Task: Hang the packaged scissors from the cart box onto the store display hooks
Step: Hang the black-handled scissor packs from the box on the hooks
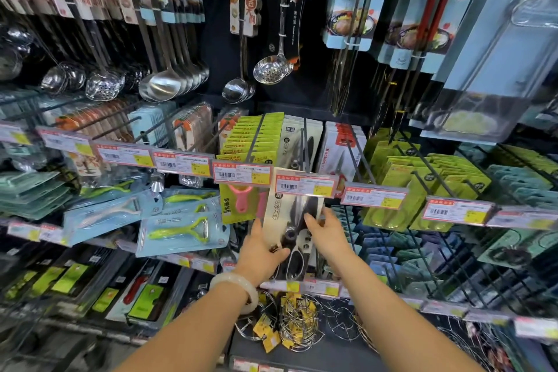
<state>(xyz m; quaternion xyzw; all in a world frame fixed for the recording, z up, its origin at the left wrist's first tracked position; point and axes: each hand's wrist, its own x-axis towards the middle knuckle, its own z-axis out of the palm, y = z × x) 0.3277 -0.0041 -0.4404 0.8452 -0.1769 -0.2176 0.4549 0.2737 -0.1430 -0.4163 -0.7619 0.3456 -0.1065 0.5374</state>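
Both hands hold one scissors pack (294, 229) upright before the display hook (305, 142), its top just behind a price tag (305, 186). The left hand (261, 254) grips the pack's left edge, thumb across the front. The right hand (327, 229) pinches its right edge. More scissors packs (297, 142) hang on the hook behind.

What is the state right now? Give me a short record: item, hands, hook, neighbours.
item: scissors pack, upright, its top behind the price tag
left hand: grips the pack's left edge
right hand: holds the pack's right side
hook: carries more scissors packs behind
neighbours: green packs to the left, peelers further left
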